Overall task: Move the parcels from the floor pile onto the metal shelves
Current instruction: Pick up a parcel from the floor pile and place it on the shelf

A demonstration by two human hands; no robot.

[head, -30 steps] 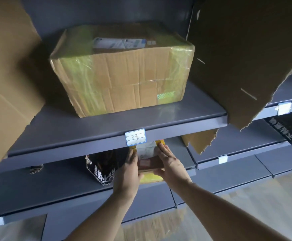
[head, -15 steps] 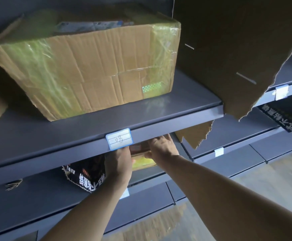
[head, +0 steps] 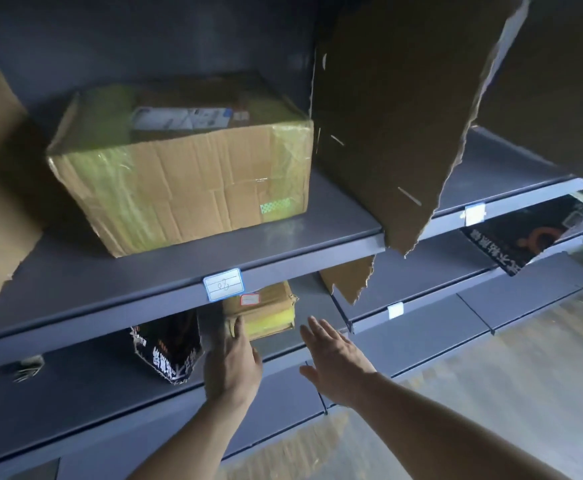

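Note:
A small cardboard parcel (head: 264,311) with yellow tape and a red-edged sticker rests on the lower grey metal shelf (head: 283,344), partly hidden under the shelf above. My left hand (head: 231,362) lies flat just in front of it, fingertips touching its lower left corner. My right hand (head: 335,358) hovers to the parcel's right, fingers spread, holding nothing. A large taped cardboard box (head: 186,168) with a white label sits on the upper shelf (head: 179,292).
A black printed bag (head: 169,344) stands left of the small parcel. Torn cardboard dividers (head: 397,116) hang between shelf bays. Another black bag (head: 522,233) lies in the right bay. Wooden floor (head: 508,393) shows at lower right.
Both hands have let go of the small parcel and drawn back from under the upper shelf; the parcel stays on the lower shelf. The right hand has opened and moved right.

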